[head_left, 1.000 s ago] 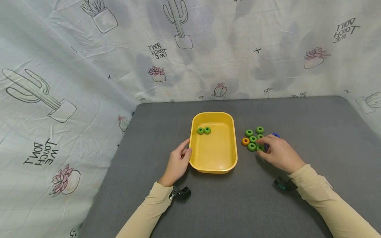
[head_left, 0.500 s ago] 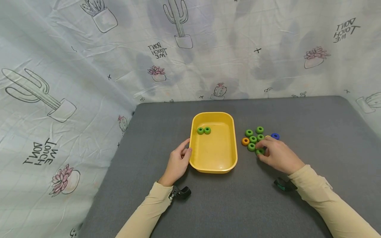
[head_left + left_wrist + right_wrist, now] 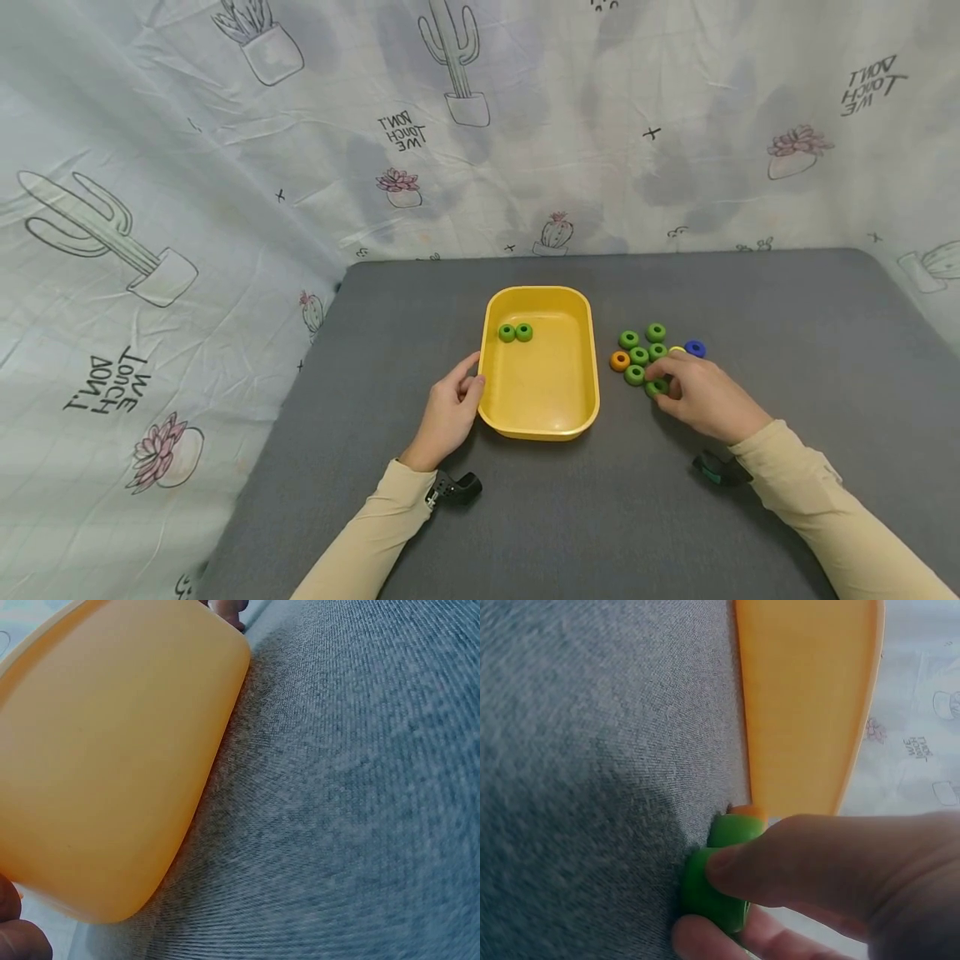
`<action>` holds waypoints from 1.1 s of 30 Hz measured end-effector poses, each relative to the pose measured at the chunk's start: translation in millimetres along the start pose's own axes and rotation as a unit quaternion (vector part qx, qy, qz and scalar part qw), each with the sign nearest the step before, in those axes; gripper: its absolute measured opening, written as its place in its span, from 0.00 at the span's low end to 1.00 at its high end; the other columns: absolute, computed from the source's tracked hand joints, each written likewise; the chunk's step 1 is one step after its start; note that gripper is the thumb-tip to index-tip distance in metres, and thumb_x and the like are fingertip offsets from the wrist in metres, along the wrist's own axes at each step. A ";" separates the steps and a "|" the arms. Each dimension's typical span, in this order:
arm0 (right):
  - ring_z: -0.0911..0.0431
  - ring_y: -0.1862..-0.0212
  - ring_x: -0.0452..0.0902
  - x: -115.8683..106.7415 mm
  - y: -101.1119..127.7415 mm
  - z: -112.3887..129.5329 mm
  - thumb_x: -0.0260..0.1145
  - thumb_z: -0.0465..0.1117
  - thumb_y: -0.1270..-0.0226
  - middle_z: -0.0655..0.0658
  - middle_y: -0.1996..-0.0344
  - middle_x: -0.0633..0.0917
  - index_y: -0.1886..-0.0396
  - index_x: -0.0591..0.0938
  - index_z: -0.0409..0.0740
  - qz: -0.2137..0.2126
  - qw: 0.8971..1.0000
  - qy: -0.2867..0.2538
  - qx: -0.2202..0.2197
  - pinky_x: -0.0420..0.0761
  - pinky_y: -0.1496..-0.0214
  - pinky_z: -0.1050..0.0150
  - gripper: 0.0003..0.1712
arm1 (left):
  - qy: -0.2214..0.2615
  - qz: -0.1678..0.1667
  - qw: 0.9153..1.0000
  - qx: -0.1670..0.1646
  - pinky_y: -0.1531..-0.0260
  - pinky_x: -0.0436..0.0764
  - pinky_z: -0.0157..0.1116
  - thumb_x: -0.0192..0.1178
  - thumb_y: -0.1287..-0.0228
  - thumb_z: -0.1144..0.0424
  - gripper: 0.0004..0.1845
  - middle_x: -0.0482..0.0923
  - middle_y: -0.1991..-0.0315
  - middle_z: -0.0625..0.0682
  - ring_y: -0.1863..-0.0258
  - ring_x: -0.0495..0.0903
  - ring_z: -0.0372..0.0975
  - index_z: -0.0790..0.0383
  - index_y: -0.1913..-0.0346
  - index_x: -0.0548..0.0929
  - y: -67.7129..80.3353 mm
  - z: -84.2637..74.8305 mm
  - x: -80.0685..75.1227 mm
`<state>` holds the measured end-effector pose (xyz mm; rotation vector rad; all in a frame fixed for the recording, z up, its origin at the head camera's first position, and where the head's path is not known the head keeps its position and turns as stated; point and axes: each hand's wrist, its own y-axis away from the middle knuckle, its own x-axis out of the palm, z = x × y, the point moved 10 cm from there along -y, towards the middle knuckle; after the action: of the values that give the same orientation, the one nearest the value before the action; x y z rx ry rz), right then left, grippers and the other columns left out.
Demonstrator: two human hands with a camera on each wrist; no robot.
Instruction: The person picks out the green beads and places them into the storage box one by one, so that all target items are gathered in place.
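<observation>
My left hand holds the left side of a yellow tray, thumb and fingers at its rim. Two green ring-shaped beads lie in the tray's far left part. To the tray's right, my right hand pinches a green bead between thumb and fingers, low at the table. That bead sits at the near edge of a cluster of green beads. An orange bead is at the cluster's left. A blue bead and a partly covered yellow bead lie beyond the right hand.
The grey table carries the tray and beads. A pale curtain with printed cacti hangs behind the table and along its left side. Each wrist wears a dark camera strap.
My right thumb and fingers have closed in from above the cluster onto the near green bead. The left hand and tray keep their place. The head view has shifted slightly.
</observation>
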<state>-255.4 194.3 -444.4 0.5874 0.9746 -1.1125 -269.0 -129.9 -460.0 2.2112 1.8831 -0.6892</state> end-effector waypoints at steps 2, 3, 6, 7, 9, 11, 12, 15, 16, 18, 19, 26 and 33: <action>0.60 0.68 0.77 0.7 0.3 -0.1 0.73 0.31 0.38 0.46 0.62 0.82 0.51 0.87 0.39 0.002 1.000 0.001 -0.001 0.78 0.68 0.61 0.15 | 0.002 0.000 1.000 -0.001 0.73 0.69 0.29 0.53 0.18 0.63 0.25 0.77 0.75 0.52 0.79 0.69 0.35 0.63 0.24 0.71 0.3 0.0 -0.1; 0.61 0.68 0.76 0.8 0.5 0.0 0.73 0.31 0.38 0.46 0.62 0.82 0.51 0.87 0.39 0.002 1.000 0.001 -0.002 0.77 0.68 0.61 0.14 | 0.003 0.000 1.000 -0.001 0.73 0.69 0.29 0.53 0.18 0.63 0.25 0.77 0.75 0.52 0.79 0.70 0.35 0.63 0.24 0.71 0.4 0.2 0.0; 0.61 0.68 0.76 1.4 0.4 -0.4 0.73 0.31 0.38 0.46 0.62 0.83 0.51 0.87 0.40 0.000 1.000 0.004 -0.004 0.78 0.68 0.61 0.14 | 0.007 -0.001 1.000 0.000 0.73 0.69 0.30 0.54 0.19 0.63 0.25 0.77 0.75 0.52 0.79 0.70 0.35 0.63 0.24 0.71 0.6 0.0 -0.2; 0.61 0.68 0.76 1.3 0.4 0.0 0.73 0.31 0.38 0.47 0.62 0.83 0.51 0.87 0.40 0.000 1.000 0.005 -0.005 0.78 0.68 0.61 0.14 | 0.008 -0.001 1.000 0.001 0.73 0.69 0.30 0.54 0.19 0.63 0.24 0.77 0.75 0.52 0.79 0.70 0.35 0.62 0.24 0.72 0.4 0.1 -0.2; 0.61 0.68 0.77 1.2 0.4 0.2 0.73 0.31 0.38 0.47 0.62 0.83 0.52 0.87 0.40 0.000 1.000 0.005 -0.007 0.78 0.68 0.61 0.14 | 0.012 -0.003 1.000 -0.002 0.73 0.68 0.30 0.55 0.19 0.63 0.24 0.77 0.75 0.54 0.79 0.69 0.35 0.62 0.25 0.72 0.3 1.3 0.0; 0.61 0.68 0.77 1.1 0.4 0.2 0.73 0.31 0.38 0.47 0.62 0.83 0.52 0.87 0.40 0.000 1.000 0.005 -0.007 0.78 0.68 0.61 0.14 | 0.015 -0.005 1.000 -0.004 0.74 0.68 0.30 0.55 0.19 0.63 0.24 0.78 0.74 0.55 0.80 0.69 0.35 0.62 0.25 0.72 0.3 1.6 0.0; 0.61 0.68 0.77 1.1 0.4 0.1 0.73 0.31 0.38 0.47 0.62 0.83 0.52 0.87 0.40 -0.001 1.000 0.004 -0.007 0.78 0.68 0.61 0.14 | 0.015 -0.004 1.000 -0.005 0.73 0.68 0.29 0.55 0.19 0.63 0.24 0.78 0.75 0.55 0.80 0.69 0.35 0.61 0.25 0.72 0.3 1.8 0.0; 0.62 0.68 0.76 1.0 0.6 0.1 0.73 0.31 0.38 0.47 0.62 0.83 0.52 0.87 0.40 -0.003 1.000 0.004 -0.008 0.78 0.68 0.62 0.14 | 0.013 -0.003 1.000 -0.007 0.73 0.68 0.29 0.54 0.19 0.63 0.24 0.78 0.74 0.55 0.79 0.70 0.35 0.61 0.24 0.72 0.7 2.2 0.1; 0.62 0.68 0.76 1.0 0.7 0.2 0.73 0.31 0.38 0.47 0.63 0.83 0.52 0.87 0.40 -0.004 1.000 0.004 -0.010 0.77 0.68 0.62 0.14 | 0.011 -0.002 1.000 -0.005 0.73 0.69 0.29 0.54 0.19 0.63 0.24 0.79 0.74 0.55 0.79 0.70 0.35 0.61 0.24 0.72 0.7 1.9 0.0; 0.62 0.68 0.76 0.3 0.9 0.8 0.73 0.31 0.38 0.48 0.63 0.82 0.52 0.87 0.41 -0.008 1.000 0.005 -0.014 0.77 0.68 0.63 0.14 | 0.006 0.000 1.000 -0.003 0.72 0.70 0.29 0.54 0.18 0.63 0.24 0.79 0.73 0.55 0.78 0.71 0.35 0.62 0.24 0.72 0.4 1.9 0.0; 0.62 0.68 0.76 -0.4 1.1 1.3 0.73 0.31 0.38 0.48 0.62 0.82 0.53 0.88 0.41 -0.010 1.000 0.005 -0.016 0.77 0.68 0.63 0.13 | 0.005 -0.001 1.000 -0.003 0.72 0.70 0.29 0.54 0.18 0.63 0.24 0.80 0.72 0.55 0.78 0.71 0.35 0.62 0.24 0.72 0.4 1.8 0.0; 0.62 0.67 0.77 -9.8 2.9 8.0 0.75 0.32 0.39 0.49 0.61 0.83 0.54 0.88 0.43 -0.034 0.999 0.002 -0.029 0.79 0.66 0.63 0.13 | 0.001 -0.001 1.000 -0.004 0.72 0.70 0.29 0.53 0.19 0.63 0.24 0.81 0.72 0.54 0.78 0.71 0.35 0.64 0.25 0.72 0.0 2.9 0.0; 0.59 0.65 0.77 -20.0 1.0 19.7 0.75 0.33 0.38 0.50 0.62 0.83 0.54 0.88 0.45 -0.064 0.997 0.005 -0.042 0.78 0.65 0.63 0.12 | 0.004 0.001 1.000 -0.004 0.71 0.70 0.30 0.53 0.18 0.63 0.25 0.81 0.72 0.55 0.77 0.72 0.35 0.64 0.24 0.71 0.5 1.8 -0.1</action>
<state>-249.9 188.1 -417.5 0.4674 1.0739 -1.1772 -269.0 -130.9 -461.6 2.2143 1.8845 -0.6725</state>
